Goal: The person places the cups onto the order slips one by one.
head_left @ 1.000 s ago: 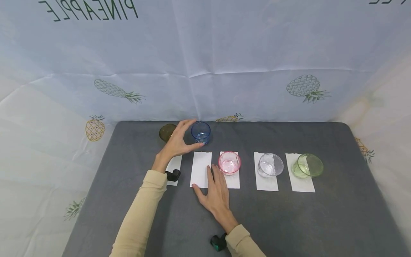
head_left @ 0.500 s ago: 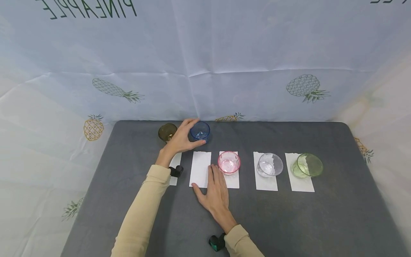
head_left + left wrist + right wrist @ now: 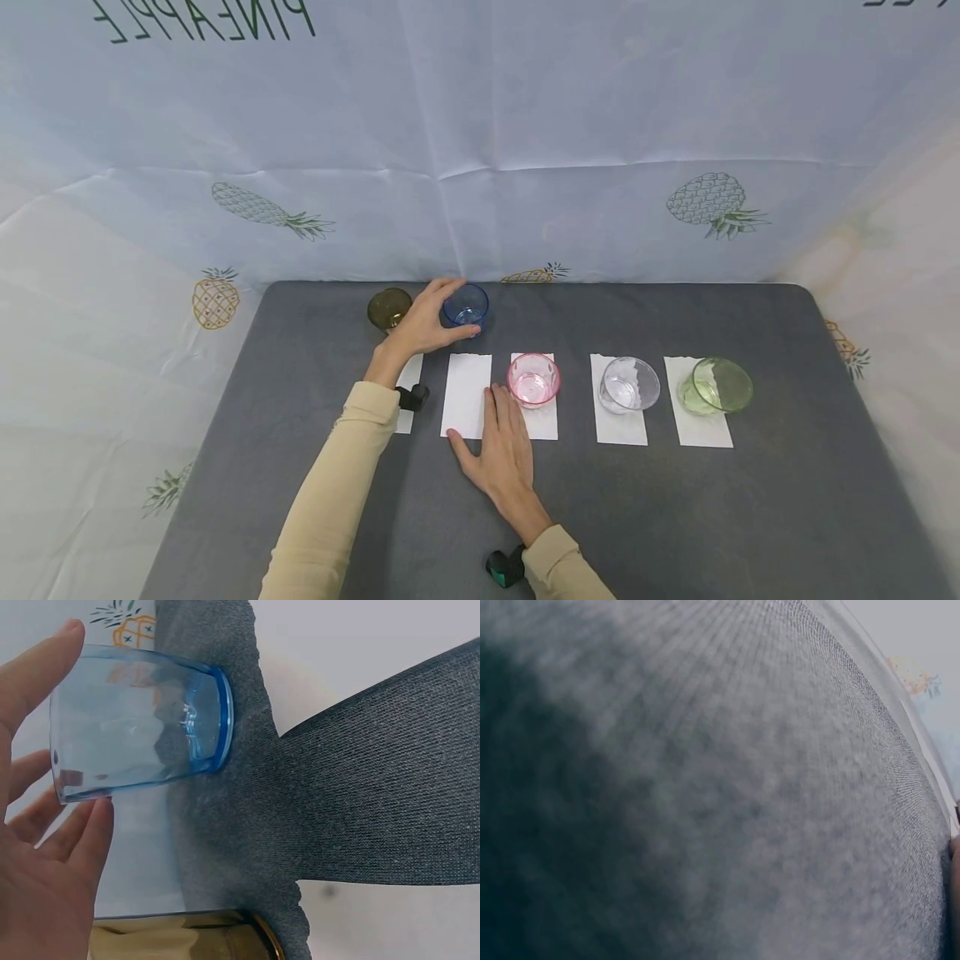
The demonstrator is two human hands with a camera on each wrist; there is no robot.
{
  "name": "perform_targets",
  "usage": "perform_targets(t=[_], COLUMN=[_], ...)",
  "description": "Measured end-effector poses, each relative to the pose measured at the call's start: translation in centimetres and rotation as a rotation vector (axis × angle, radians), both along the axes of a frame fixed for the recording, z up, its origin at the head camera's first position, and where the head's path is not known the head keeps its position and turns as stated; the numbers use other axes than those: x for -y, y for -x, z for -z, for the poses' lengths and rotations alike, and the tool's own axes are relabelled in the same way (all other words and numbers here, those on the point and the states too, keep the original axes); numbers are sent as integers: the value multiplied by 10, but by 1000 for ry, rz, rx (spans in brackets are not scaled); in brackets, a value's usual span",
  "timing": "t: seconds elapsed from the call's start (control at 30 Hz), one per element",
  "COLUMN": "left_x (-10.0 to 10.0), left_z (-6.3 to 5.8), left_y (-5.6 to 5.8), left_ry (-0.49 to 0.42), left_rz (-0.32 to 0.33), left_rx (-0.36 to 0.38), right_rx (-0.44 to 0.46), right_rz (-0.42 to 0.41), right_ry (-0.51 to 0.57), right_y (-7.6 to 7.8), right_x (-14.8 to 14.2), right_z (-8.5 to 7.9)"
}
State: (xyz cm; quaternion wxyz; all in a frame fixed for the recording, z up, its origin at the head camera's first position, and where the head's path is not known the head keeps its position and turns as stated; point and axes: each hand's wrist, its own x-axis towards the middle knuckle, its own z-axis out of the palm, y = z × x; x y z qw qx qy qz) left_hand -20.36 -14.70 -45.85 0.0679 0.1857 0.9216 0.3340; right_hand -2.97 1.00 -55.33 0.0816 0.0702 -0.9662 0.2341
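My left hand (image 3: 426, 321) holds a blue drinking glass (image 3: 467, 307) standing near the table's back edge. In the left wrist view, the thumb lies along one side of the blue glass (image 3: 135, 720) and the fingertips (image 3: 101, 814) meet the other, close to its rim. Left of that hand stands a brown glass (image 3: 389, 309). My right hand (image 3: 501, 454) rests with straight fingers over the edges of two white papers, its fingertips at a pink glass (image 3: 534, 381). Only a sliver of that hand shows in the right wrist view.
A clear glass (image 3: 630, 385) and a green glass (image 3: 716, 387) stand on white papers to the right. A bare white paper (image 3: 465, 396) lies in front of the blue glass. Another paper (image 3: 406, 417) is partly behind my left wrist. Pineapple-print cloth (image 3: 480, 208) hangs behind the grey table (image 3: 750, 517).
My left hand has moved slightly right and closed in around the blue glass, its thumb now across the glass's near side. My right hand and the other glasses stay put.
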Motion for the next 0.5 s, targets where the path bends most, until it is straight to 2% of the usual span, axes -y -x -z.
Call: perform_targets(t=[0.3, 0.5], left_x=[-2, -3], left_z=[-1, -1], left_y=[2, 2], left_ry=[14, 24], left_rz=[-7, -14], left_rx=[-17, -23], right_rx=[-34, 8], right_rz=[6, 6], right_ry=[-21, -4], right_y=[0, 0], right_x=[0, 0], right_z=[1, 1])
